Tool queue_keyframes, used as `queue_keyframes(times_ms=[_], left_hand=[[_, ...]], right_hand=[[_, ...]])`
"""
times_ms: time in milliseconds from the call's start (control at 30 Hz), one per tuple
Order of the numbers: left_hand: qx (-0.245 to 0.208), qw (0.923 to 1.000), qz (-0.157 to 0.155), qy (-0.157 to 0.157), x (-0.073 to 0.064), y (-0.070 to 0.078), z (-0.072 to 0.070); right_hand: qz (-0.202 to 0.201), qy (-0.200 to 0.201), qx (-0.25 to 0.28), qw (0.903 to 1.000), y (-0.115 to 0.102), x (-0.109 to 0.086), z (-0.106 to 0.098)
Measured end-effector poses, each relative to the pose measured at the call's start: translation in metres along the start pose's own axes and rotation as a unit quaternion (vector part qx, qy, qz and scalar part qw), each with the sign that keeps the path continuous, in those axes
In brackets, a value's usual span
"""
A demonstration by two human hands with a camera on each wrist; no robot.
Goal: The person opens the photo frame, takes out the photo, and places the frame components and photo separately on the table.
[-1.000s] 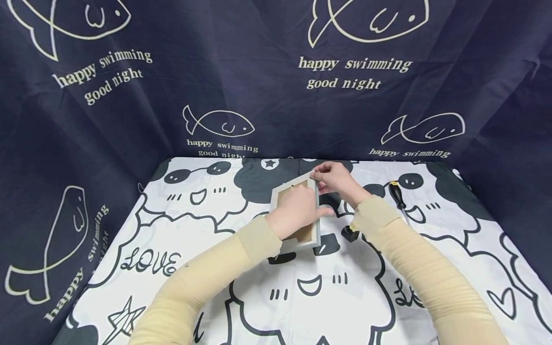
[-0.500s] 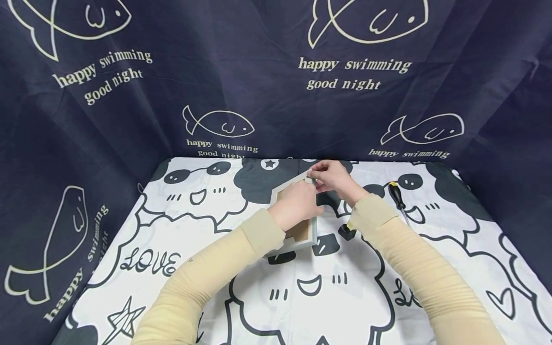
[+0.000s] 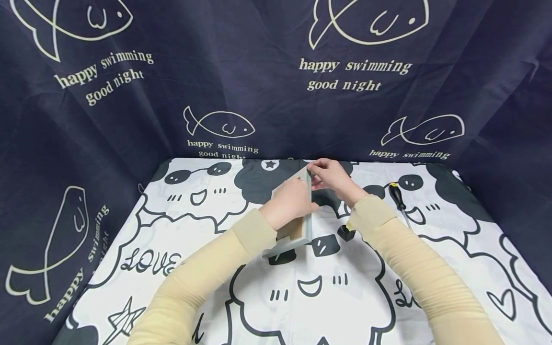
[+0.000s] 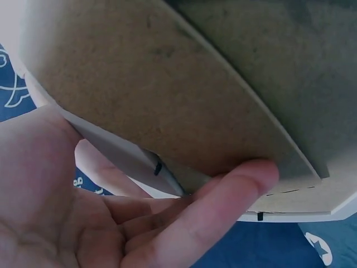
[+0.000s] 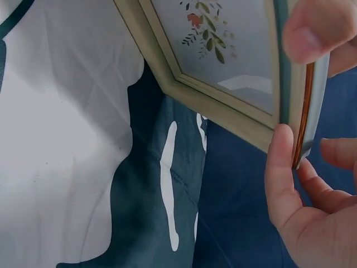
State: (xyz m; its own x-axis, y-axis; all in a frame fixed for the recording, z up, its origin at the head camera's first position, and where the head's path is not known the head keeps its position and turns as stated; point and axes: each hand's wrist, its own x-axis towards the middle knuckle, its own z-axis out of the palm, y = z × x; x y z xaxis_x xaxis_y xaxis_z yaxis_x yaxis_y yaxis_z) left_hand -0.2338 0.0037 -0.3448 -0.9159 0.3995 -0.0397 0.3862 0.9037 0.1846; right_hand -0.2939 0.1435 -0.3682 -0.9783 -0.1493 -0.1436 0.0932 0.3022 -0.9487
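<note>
A pale grey picture frame (image 3: 307,225) stands tilted above the cloth, its brown backing board (image 3: 296,231) turned towards me. Across the board lies my left hand (image 3: 290,203), thumb out over the right-hand rail. In the left wrist view, one finger (image 4: 237,190) of it touches the brown board, close to small black tabs on the rail. My right hand (image 3: 332,176) grips the upper right corner with thumb and fingertips. The right wrist view shows the front of the frame, with a floral picture (image 5: 212,39) set inside, and the right index finger (image 5: 280,173) against its edge.
A black screwdriver (image 3: 396,195) with a yellow end lies to the right. Next to the right sleeve is a small black and yellow object (image 3: 346,233), partly covered. White printed cloth (image 3: 310,306) covers the table; a dark blue curtain (image 3: 276,86) hangs behind and at the sides.
The frame has swung round, so its right side rail shows more and the backing board less. Both hands have shifted slightly left with it. The screwdriver has stayed put.
</note>
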Motion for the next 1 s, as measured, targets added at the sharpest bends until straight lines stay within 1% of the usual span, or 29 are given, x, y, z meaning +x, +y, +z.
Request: queue_keyframes(times_ms=[167, 367, 500, 667, 800, 1000], left_hand=[[-0.017, 0.9998, -0.008, 0.011, -0.001, -0.006, 0.000], [-0.046, 0.9986, -0.023, 0.011, -0.002, -0.015, -0.002], [-0.069, 0.9972, -0.029, 0.011, -0.005, -0.022, -0.005], [-0.079, 0.9964, -0.026, 0.019, -0.006, -0.031, -0.005], [-0.090, 0.9952, -0.026, 0.027, -0.008, -0.037, -0.006], [-0.116, 0.9921, -0.035, 0.034, -0.014, -0.046, -0.009]], right_hand=[[0.002, 0.002, 0.007, 1.0000, 0.007, -0.001, 0.001], [0.025, -0.011, 0.015, 0.9995, 0.027, -0.002, 0.001], [0.035, -0.028, 0.039, 0.9982, 0.038, -0.005, 0.001], [0.047, -0.056, 0.059, 0.9956, 0.051, -0.011, 0.002], [0.059, -0.069, 0.082, 0.9924, 0.058, -0.014, 0.007], [0.060, -0.095, 0.128, 0.9855, 0.063, -0.017, 0.021]])
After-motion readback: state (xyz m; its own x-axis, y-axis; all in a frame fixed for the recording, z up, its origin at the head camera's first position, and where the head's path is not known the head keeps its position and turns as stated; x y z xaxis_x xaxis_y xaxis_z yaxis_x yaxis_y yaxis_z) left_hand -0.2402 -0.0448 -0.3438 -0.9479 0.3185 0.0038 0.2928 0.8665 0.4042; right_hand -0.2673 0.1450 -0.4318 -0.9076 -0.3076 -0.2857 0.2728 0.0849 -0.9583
